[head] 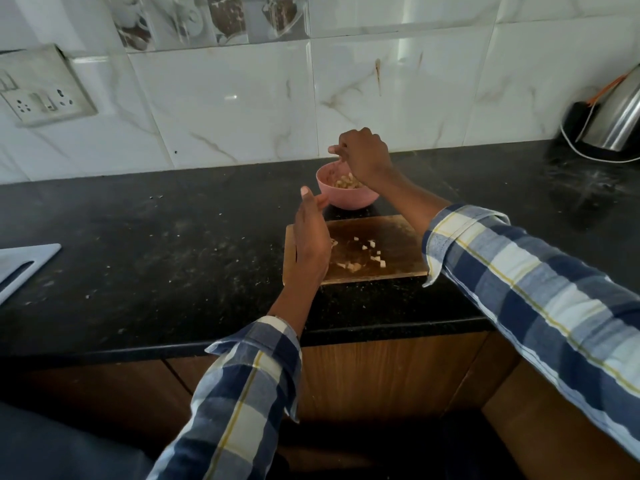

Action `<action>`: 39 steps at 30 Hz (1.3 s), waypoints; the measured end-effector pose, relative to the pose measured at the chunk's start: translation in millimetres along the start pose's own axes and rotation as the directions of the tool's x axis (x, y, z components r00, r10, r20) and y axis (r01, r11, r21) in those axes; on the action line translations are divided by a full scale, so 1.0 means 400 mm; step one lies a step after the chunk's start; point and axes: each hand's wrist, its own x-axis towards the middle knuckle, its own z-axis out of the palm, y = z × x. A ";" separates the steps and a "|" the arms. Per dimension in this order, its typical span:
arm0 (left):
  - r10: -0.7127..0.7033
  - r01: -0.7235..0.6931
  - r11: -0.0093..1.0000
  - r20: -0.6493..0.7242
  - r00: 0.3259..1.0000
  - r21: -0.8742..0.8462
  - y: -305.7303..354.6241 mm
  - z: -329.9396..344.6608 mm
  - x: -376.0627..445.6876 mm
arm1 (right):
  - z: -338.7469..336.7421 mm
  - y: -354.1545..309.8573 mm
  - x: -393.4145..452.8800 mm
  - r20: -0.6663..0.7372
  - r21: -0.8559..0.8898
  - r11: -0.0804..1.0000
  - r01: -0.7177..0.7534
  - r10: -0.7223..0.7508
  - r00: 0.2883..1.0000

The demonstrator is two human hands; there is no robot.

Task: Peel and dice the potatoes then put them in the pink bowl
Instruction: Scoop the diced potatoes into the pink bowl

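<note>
R hand (365, 155) hides pink bowl (341, 199) rim

Head view, single camera: worn high, facing forward and down over a black countertop (138, 237) toward a marble-tiled wall (225, 109). Wide-angle, edges bowed. Both sleeved forearms enter from the bottom; cabinet fronts (381, 375) show beneath the counter edge, close in.

Steel kettle (616, 119) sitting on its black base at far right of the dark surface (173, 237), white cord (588, 154) trailing beside it. Wall socket plate (45, 88) showing on marbled tiles at left. Grey board (20, 265) lying at left edge.
</note>
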 end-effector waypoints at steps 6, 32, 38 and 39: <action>0.012 -0.012 1.000 -0.001 1.000 0.027 -0.004 -0.002 0.000 | 0.016 0.002 -0.016 -0.038 -0.044 0.998 0.043 -0.044 0.998; -0.064 0.060 0.980 -0.015 0.998 -0.191 0.007 -0.022 0.002 | -0.058 0.002 -0.273 0.374 0.474 0.876 0.092 -0.295 0.880; -0.085 0.082 0.986 -0.013 0.996 -0.148 0.029 -0.014 -0.016 | -0.035 -0.028 -0.335 0.362 0.516 0.826 0.228 -0.452 0.815; -0.081 0.081 0.989 0.000 0.997 -0.123 0.034 -0.013 -0.022 | -0.041 -0.028 -0.337 0.361 0.523 0.822 0.225 -0.453 0.815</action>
